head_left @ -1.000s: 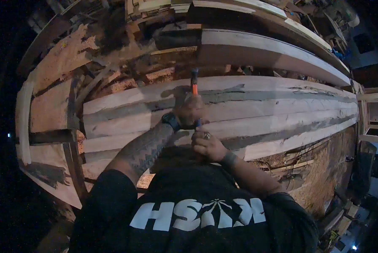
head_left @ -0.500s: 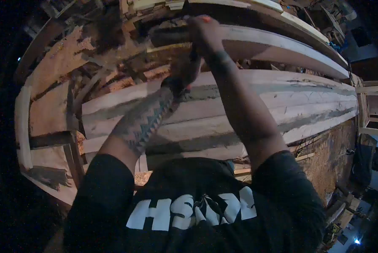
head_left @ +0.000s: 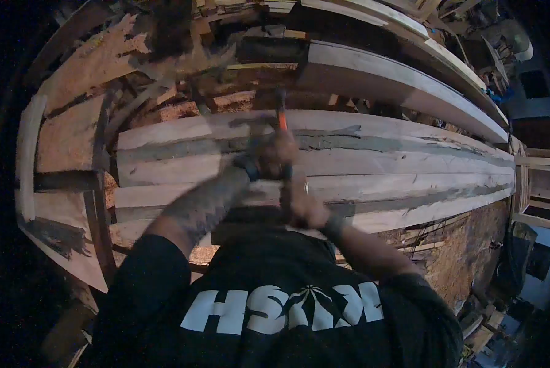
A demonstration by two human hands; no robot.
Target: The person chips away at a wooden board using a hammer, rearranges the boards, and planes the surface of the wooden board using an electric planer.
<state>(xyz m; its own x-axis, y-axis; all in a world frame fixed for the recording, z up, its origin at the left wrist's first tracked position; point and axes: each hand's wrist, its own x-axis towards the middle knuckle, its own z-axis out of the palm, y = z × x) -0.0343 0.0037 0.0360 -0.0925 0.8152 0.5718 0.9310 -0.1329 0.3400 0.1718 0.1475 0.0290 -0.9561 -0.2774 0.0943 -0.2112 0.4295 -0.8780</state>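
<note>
A tool with an orange and black handle [head_left: 282, 118] lies lengthwise away from my body over the pale planks [head_left: 373, 162]; its dark far end is blurred. My left hand [head_left: 276, 153], below a dark wristband, is closed around the handle near the orange part. Closer to my body, my right hand [head_left: 305, 207] is closed at the handle's near end, with a ring showing. Both hands are smeared by motion. Dark rough strips run along the planks.
A thick squared beam [head_left: 404, 83] lies beyond the planks. Stacked boards [head_left: 373, 18] are at the top. Broken wood sheets [head_left: 72, 138] stand at the left, with sawdust [head_left: 462, 257] at the lower right. A wooden frame [head_left: 536, 184] is at the far right.
My right hand has come down from the far beam toward my body. My left hand has moved slightly nearer to me. The tool's handle shows again between the hands.
</note>
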